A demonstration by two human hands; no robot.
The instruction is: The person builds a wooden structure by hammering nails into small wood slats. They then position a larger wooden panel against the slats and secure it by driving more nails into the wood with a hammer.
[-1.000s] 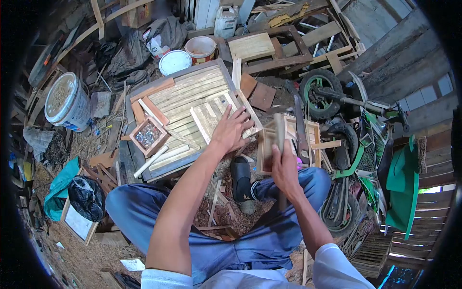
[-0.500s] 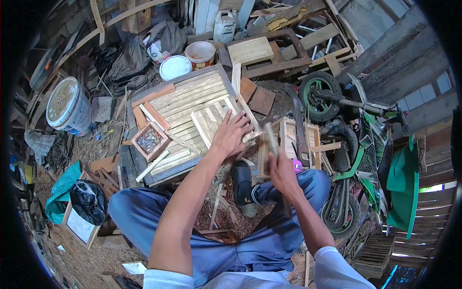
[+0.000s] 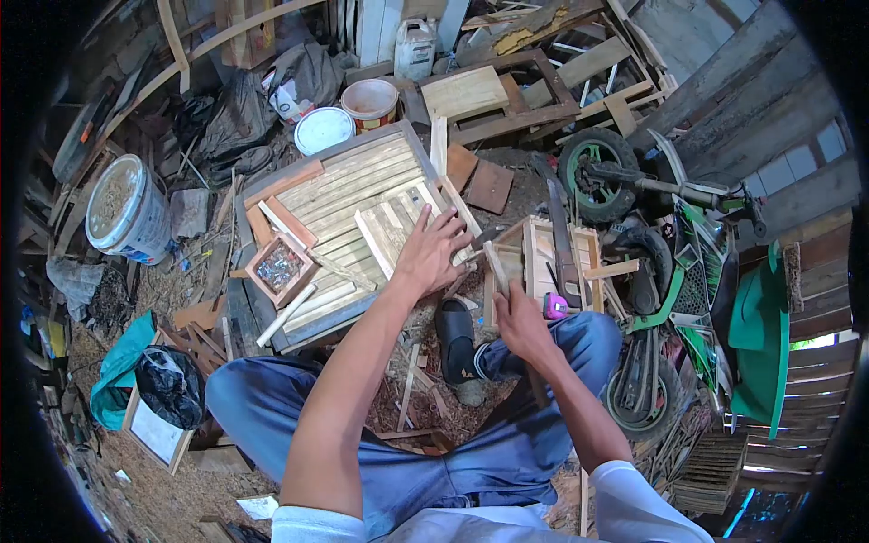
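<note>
My left hand (image 3: 430,249) lies with fingers spread on a small pale slatted wood panel (image 3: 382,233), pressing near its right edge. That panel rests on a larger slatted board with a dark frame (image 3: 358,176). In my right hand (image 3: 523,324) is a hammer (image 3: 497,268), its handle wrapped by my fingers and its dark head close to the panel's right edge. I cannot tell whether the head touches the wood. On the board's left part sits a hexagonal wooden box (image 3: 282,269) of small metal pieces, beside reddish wood strips (image 3: 288,223).
Right of the board stands an open wooden box (image 3: 590,244) with a handsaw (image 3: 563,253) across it and a pink tape measure (image 3: 555,306). Further right is a small green motorbike (image 3: 683,271). Buckets (image 3: 324,130) and scrap wood lie behind; a sawdust-filled bucket (image 3: 127,204) stands left.
The hammer, blurred in a swing before, has come down and left, with its head now beside the panel's edge. My left hand stays on the panel. The view has shifted slightly.
</note>
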